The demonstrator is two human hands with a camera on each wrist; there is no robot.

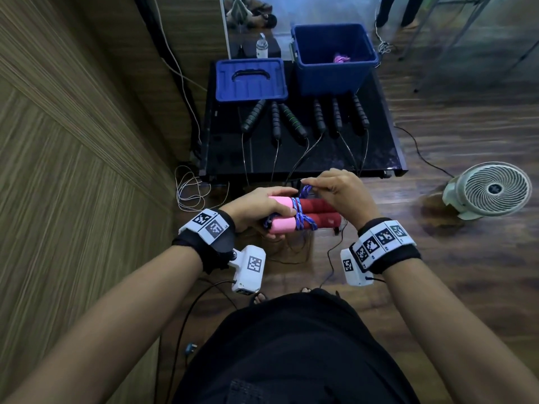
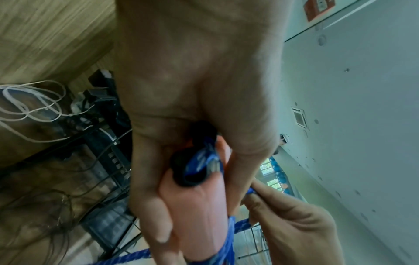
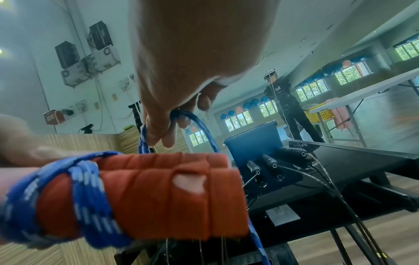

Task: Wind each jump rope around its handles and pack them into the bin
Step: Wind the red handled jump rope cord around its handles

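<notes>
My left hand point(image 1: 262, 208) grips the pink ends of two jump-rope handles point(image 1: 318, 214) held side by side; their other halves are red point(image 3: 172, 190). A blue braided rope point(image 1: 300, 217) is wound a few turns around the handles' middle point(image 3: 86, 188). Just above the handles, my right hand point(image 1: 335, 191) pinches a loop of that rope point(image 3: 192, 118) in its fingertips. The left wrist view shows the handles' black end caps point(image 2: 192, 172) under my palm. The open blue bin point(image 1: 335, 58) stands at the back of the black table, a pink wound rope point(image 1: 341, 58) inside it.
A blue lid point(image 1: 250, 80) lies left of the bin. Several black jump-rope handles point(image 1: 303, 118) lie in a row on the black table point(image 1: 379, 158), thin cords hanging over its front edge. A white fan point(image 1: 493, 191) stands on the floor at right. Another person point(image 3: 288, 105) stands far off.
</notes>
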